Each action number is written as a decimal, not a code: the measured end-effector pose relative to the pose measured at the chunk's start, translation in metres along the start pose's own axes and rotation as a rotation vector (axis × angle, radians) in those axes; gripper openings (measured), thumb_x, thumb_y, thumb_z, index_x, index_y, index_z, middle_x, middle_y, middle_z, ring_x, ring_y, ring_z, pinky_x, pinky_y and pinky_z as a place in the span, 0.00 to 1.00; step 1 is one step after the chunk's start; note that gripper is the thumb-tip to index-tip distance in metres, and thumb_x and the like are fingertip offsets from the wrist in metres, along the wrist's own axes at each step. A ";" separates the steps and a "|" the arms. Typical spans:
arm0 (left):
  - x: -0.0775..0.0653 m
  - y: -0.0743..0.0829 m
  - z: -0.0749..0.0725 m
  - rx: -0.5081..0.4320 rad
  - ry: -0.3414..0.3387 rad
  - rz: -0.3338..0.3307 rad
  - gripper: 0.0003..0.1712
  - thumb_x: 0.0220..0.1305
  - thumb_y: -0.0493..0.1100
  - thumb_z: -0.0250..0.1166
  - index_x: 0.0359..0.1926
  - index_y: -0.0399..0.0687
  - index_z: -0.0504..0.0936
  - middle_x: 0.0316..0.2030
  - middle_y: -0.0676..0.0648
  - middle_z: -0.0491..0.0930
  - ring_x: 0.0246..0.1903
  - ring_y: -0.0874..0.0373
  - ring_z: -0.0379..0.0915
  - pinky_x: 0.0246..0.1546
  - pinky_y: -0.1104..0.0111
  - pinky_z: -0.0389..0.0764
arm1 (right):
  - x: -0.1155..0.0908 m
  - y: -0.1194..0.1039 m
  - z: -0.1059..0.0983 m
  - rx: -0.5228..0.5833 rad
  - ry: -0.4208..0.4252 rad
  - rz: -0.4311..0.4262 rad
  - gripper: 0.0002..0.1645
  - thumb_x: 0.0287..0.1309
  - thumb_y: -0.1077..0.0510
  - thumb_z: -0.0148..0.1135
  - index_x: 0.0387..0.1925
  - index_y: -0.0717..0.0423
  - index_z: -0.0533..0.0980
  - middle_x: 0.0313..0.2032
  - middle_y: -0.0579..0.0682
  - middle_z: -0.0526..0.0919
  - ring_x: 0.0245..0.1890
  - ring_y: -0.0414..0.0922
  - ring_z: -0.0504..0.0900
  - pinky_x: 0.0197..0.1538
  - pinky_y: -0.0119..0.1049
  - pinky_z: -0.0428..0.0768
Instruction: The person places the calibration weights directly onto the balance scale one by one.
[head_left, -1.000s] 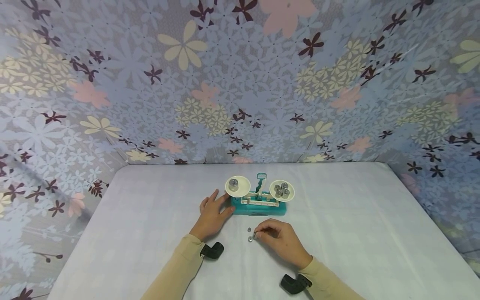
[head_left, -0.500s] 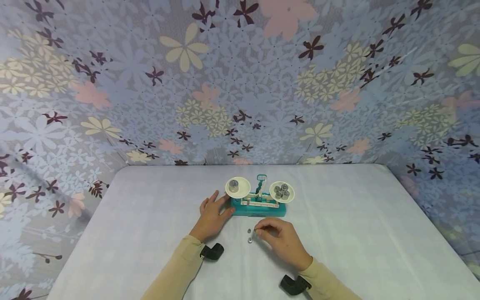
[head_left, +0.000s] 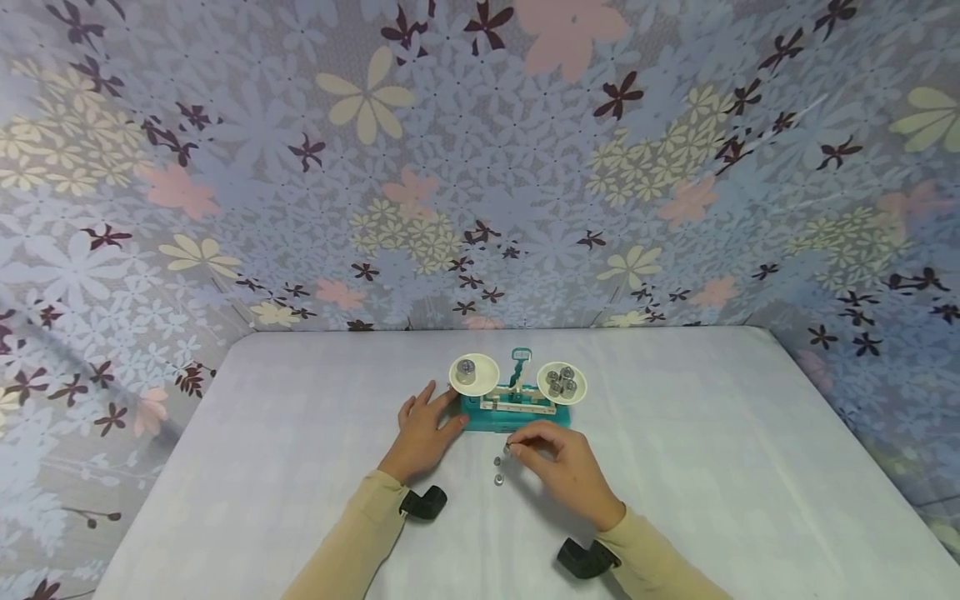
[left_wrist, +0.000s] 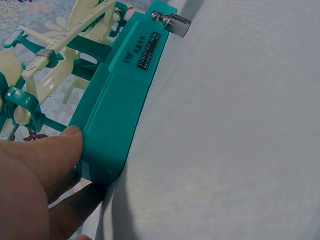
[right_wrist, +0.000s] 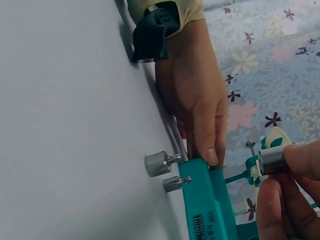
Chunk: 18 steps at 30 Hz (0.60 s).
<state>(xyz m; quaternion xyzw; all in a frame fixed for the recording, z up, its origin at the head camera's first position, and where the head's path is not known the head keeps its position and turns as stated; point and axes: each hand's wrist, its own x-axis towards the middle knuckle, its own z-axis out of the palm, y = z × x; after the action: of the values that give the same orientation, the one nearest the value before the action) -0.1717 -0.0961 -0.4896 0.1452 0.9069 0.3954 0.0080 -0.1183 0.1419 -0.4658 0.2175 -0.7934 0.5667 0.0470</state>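
A teal balance with cream pans stands on the white cloth; "student tray balance" is printed on its base in the left wrist view. My left hand holds the base's left end, thumb on one side and a finger on the other. Between thumb and fingertips my right hand pinches a small metal weight, just in front of the base. Two more small weights, one nearer and one farther, stand left of that hand. A larger weight sits in the left pan.
The right pan holds several metal weights grouped together. A white cloth covers the table, and a flowered wall covering rises behind its far edge. Each wrist carries a black camera.
My right hand has lifted its weight away from beside the two small ones and moved it slightly forward, toward the balance. The left hand has stayed at the base.
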 end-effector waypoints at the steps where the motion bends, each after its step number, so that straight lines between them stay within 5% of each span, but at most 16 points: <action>1: 0.000 0.000 0.000 0.002 0.000 0.001 0.30 0.73 0.49 0.59 0.70 0.38 0.71 0.68 0.39 0.71 0.75 0.37 0.47 0.71 0.39 0.41 | 0.001 -0.002 0.000 0.009 0.001 -0.001 0.05 0.65 0.61 0.66 0.41 0.56 0.84 0.38 0.44 0.87 0.38 0.41 0.84 0.45 0.34 0.83; 18: 0.000 0.001 0.000 0.010 -0.006 -0.007 0.30 0.73 0.49 0.59 0.70 0.38 0.71 0.68 0.38 0.70 0.75 0.37 0.46 0.71 0.39 0.41 | 0.015 -0.013 0.000 0.006 0.065 -0.075 0.06 0.64 0.63 0.67 0.41 0.62 0.84 0.39 0.46 0.86 0.41 0.44 0.86 0.49 0.34 0.83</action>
<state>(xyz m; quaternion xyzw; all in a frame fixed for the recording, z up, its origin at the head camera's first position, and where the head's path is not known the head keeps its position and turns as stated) -0.1716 -0.0957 -0.4887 0.1434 0.9093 0.3905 0.0113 -0.1265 0.1344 -0.4495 0.2286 -0.7811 0.5736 0.0931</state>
